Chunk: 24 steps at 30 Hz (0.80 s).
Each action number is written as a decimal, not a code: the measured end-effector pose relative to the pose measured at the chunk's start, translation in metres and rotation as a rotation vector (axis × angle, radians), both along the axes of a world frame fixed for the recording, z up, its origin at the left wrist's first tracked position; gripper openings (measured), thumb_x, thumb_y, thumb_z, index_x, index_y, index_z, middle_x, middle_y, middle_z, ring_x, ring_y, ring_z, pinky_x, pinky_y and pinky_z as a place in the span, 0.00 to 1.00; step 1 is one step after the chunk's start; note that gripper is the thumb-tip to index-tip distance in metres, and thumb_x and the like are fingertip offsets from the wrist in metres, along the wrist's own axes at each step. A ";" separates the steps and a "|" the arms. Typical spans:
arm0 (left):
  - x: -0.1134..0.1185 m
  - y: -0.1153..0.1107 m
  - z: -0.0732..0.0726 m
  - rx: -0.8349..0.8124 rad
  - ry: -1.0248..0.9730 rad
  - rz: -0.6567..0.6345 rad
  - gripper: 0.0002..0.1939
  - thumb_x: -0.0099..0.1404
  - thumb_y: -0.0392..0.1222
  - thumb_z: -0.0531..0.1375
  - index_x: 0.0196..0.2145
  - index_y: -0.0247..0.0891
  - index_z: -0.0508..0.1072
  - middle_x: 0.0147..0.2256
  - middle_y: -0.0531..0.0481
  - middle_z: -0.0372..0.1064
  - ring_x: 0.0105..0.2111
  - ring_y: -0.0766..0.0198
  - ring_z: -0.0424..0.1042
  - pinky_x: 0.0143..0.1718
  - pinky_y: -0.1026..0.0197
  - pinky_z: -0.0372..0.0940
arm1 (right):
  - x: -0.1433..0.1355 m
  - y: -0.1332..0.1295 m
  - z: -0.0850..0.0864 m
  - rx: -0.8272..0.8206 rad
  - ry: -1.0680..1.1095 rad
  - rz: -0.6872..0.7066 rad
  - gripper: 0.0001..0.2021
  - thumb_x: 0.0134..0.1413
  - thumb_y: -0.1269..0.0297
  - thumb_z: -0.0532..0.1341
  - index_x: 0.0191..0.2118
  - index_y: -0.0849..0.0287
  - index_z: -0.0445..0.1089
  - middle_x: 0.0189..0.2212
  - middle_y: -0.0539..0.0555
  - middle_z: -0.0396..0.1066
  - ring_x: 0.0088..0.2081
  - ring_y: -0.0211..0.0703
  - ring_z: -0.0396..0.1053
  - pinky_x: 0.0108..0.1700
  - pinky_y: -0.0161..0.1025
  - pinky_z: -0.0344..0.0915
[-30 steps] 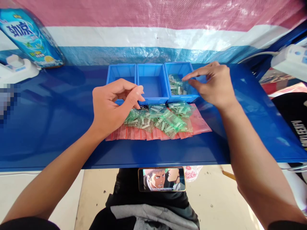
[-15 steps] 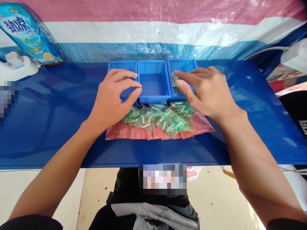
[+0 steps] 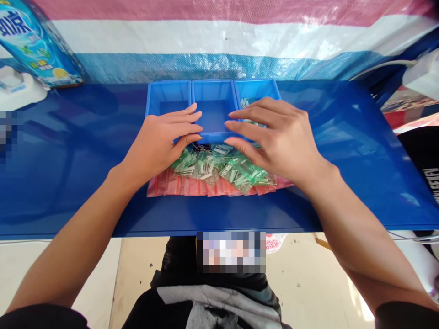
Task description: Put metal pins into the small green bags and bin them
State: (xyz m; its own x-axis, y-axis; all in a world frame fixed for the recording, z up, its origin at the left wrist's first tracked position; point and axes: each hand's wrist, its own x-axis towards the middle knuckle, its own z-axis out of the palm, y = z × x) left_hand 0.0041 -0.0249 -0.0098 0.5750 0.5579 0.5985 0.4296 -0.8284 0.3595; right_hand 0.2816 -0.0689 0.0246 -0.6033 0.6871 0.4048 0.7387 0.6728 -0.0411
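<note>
Blue bins (image 3: 213,137) — row running crosswise, mouths up | left hand (image 3: 166,135), right hand (image 3: 276,132) — both unclenched

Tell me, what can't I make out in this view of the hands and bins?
In the head view:
Right bin: part of its contents, hidden by the right hand.
Left bin: its near part, hidden by the left hand.
Blue package: top and left side, cut off by the picture's edges.
Pixelated patch, lower centre: what lies under it is masked.
Green-tinted bags: contents too small to identify or count.
</note>
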 end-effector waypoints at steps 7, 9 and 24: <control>0.001 0.008 -0.005 0.240 -0.031 -0.073 0.06 0.73 0.44 0.67 0.46 0.46 0.84 0.48 0.51 0.83 0.52 0.50 0.82 0.49 0.52 0.83 | -0.022 -0.013 -0.015 0.027 -0.058 0.255 0.13 0.75 0.67 0.57 0.48 0.55 0.81 0.41 0.54 0.84 0.45 0.50 0.79 0.40 0.47 0.71; 0.002 0.006 -0.004 0.193 0.006 -0.042 0.07 0.74 0.43 0.65 0.46 0.46 0.84 0.49 0.51 0.82 0.54 0.50 0.81 0.53 0.51 0.82 | -0.023 -0.012 -0.019 0.043 -0.033 0.248 0.14 0.74 0.71 0.57 0.48 0.55 0.81 0.39 0.53 0.84 0.43 0.49 0.79 0.39 0.47 0.70; 0.017 -0.013 0.012 0.561 -0.101 -0.026 0.25 0.70 0.38 0.66 0.64 0.47 0.76 0.54 0.42 0.79 0.49 0.48 0.80 0.39 0.51 0.79 | -0.024 -0.015 -0.003 -0.365 1.005 -0.159 0.05 0.65 0.60 0.68 0.45 0.47 0.81 0.44 0.51 0.82 0.43 0.54 0.81 0.44 0.54 0.83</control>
